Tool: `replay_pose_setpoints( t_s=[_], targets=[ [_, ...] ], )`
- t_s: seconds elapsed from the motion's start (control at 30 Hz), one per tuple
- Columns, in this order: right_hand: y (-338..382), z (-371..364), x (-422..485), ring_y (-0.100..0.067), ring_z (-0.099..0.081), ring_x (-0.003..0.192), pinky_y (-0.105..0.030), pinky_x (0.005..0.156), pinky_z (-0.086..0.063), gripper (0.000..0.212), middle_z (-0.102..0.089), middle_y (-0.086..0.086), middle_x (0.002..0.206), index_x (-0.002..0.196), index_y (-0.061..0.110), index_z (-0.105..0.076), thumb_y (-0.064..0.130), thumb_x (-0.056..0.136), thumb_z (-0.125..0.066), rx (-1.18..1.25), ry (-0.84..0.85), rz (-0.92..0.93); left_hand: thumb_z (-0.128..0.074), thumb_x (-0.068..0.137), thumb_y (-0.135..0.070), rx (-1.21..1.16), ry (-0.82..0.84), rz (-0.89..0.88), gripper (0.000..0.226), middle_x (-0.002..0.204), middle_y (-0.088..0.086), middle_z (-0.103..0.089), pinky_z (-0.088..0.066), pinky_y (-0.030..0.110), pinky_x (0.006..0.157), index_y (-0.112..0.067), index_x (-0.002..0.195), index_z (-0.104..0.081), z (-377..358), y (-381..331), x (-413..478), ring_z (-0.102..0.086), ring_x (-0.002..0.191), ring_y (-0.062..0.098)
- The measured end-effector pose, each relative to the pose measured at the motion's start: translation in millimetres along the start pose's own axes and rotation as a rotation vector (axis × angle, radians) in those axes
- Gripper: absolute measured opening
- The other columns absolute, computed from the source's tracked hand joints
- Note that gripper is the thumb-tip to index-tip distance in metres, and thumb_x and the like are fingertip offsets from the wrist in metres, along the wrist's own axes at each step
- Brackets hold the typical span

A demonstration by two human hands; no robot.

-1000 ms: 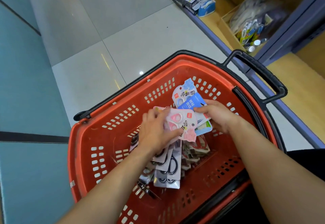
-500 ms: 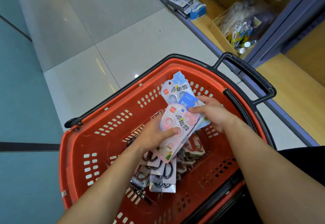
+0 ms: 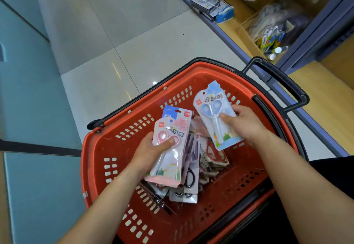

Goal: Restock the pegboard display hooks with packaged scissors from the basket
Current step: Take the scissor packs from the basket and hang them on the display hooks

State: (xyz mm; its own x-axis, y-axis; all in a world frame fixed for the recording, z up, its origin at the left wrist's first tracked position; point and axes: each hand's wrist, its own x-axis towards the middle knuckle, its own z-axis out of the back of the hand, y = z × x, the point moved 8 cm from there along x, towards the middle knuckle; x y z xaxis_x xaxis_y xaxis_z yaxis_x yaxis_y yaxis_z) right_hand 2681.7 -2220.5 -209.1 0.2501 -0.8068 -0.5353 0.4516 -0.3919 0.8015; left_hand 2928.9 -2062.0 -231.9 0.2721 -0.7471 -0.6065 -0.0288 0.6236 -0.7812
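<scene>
A red plastic basket (image 3: 107, 167) with black handles fills the lower middle of the head view. My left hand (image 3: 151, 151) grips a pink scissors pack (image 3: 168, 159), thumb on its front, with a blue-topped pack (image 3: 172, 112) stacked behind it. My right hand (image 3: 243, 123) holds a light blue scissors pack (image 3: 212, 109) up over the basket's right side, thumb pressed on the scissors. More packaged scissors (image 3: 212, 157), red-handled and black-handled, lie piled on the basket floor under both hands. No pegboard hooks are in view.
Pale floor tiles (image 3: 134, 23) stretch to the upper left. A wooden shelf (image 3: 239, 19) with a blue edge runs along the right, holding boxed goods (image 3: 208, 4) and a tray of small stationery (image 3: 272, 39). The basket's raised black handle (image 3: 281, 79) stands near that shelf.
The packs that both hands held together have been split. My right hand has drawn the blue pack up and right; my left keeps the pink pack and the one behind it.
</scene>
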Motion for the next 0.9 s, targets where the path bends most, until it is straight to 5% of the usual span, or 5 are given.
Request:
replay_pose_setpoints(
  t_s=[0.13,0.3,0.43,0.63,0.9],
  targets=[
    [6,6,-37,-0.024,-0.073,0.083,-0.040,0.077,-0.056,0.010,-0.078,-0.003,0.091,0.093,0.021,-0.073,0.015,0.097,-0.067,0.063,-0.104,0.062,-0.081,0.081,-0.053,-0.044,-0.089,-0.067,0.046,0.110,-0.005,-0.077,-0.057,0.053,0.096,-0.028,0.117,-0.066,-17,-3,-5,-0.075,0.101,0.018],
    [-5,-56,-52,-0.037,-0.074,0.089,-0.053,0.085,-0.059,0.006,-0.078,-0.015,0.101,0.100,0.017,-0.075,0.015,0.096,-0.071,0.228,0.090,-0.068,-0.058,0.086,-0.069,-0.178,-0.193,-0.096,0.058,0.114,-0.001,-0.075,-0.056,0.054,0.096,-0.023,0.121,-0.065,-33,-12,-14,-0.073,0.105,0.021],
    [-17,-86,-61,-0.024,-0.076,0.088,-0.052,0.089,-0.060,0.019,-0.078,-0.006,0.098,0.107,0.018,-0.069,0.016,0.089,-0.077,0.172,0.060,-0.062,-0.074,0.092,-0.038,-0.239,-0.142,-0.139,0.046,0.121,-0.001,-0.072,-0.059,0.045,0.094,-0.020,0.130,-0.056,-45,-17,-21,-0.071,0.110,0.018],
    [-8,-91,-72,-0.031,-0.074,0.107,-0.048,0.095,-0.058,0.039,-0.076,-0.010,0.118,0.130,0.017,-0.062,0.020,0.092,-0.073,0.518,0.288,-0.130,-0.068,0.096,-0.040,-0.111,0.035,-0.203,0.041,0.127,-0.006,-0.069,-0.059,0.042,0.092,-0.034,0.135,-0.055,-54,-32,-18,-0.070,0.113,0.017],
    [-21,-37,-38,-0.022,-0.077,0.092,-0.045,0.088,-0.061,0.023,-0.080,0.000,0.102,0.110,0.022,-0.072,0.030,0.089,-0.077,0.312,-0.024,-0.064,-0.066,0.099,-0.033,0.422,-0.119,-0.061,0.027,0.119,-0.005,-0.069,-0.045,0.028,0.089,-0.024,0.125,-0.069,13,12,27,-0.064,0.110,0.018]
  ],
)
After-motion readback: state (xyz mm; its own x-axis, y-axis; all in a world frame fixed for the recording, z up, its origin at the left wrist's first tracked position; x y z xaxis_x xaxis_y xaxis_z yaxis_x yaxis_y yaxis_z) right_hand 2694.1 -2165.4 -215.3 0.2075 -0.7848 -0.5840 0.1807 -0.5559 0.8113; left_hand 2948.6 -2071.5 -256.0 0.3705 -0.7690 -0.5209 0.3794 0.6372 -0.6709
